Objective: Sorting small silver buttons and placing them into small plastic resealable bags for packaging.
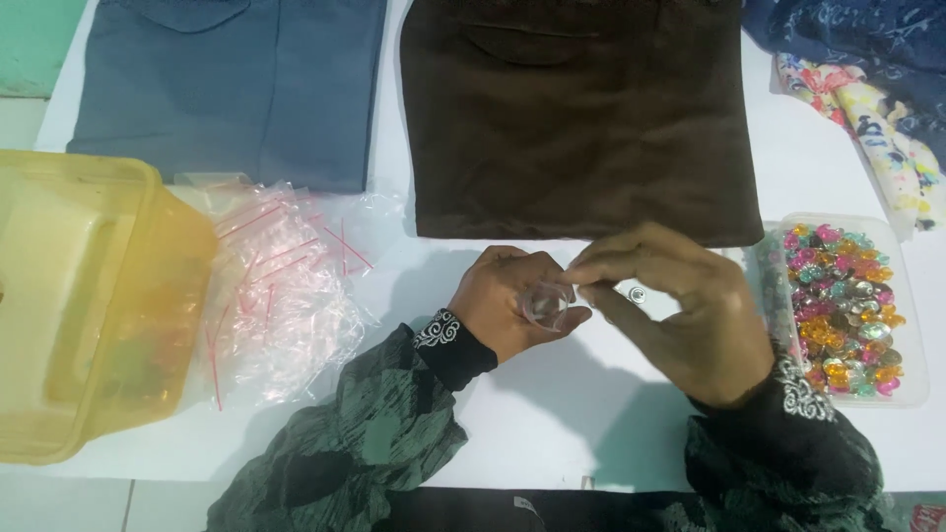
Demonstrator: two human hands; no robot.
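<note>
Small clear plastic bag (545,303), centre of frame, pinched btwn both hands: left hand (507,300) fingers curled round it, right hand (680,310) fingertips gripping its top edge. Tray of coloured gems (845,307) at right; pile of zip bags (281,296) (red-striped) and yellow tub (89,296) at left.

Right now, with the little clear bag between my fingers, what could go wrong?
1. The small bag is pinched only at fingertips by the left hand and right hand; it may slip.
2. A loose gem lies on the table just past the fingers, easy to knock away.
3. The open gem tray sits beside the right wrist; a sleeve could catch it and spill the gems.
</note>
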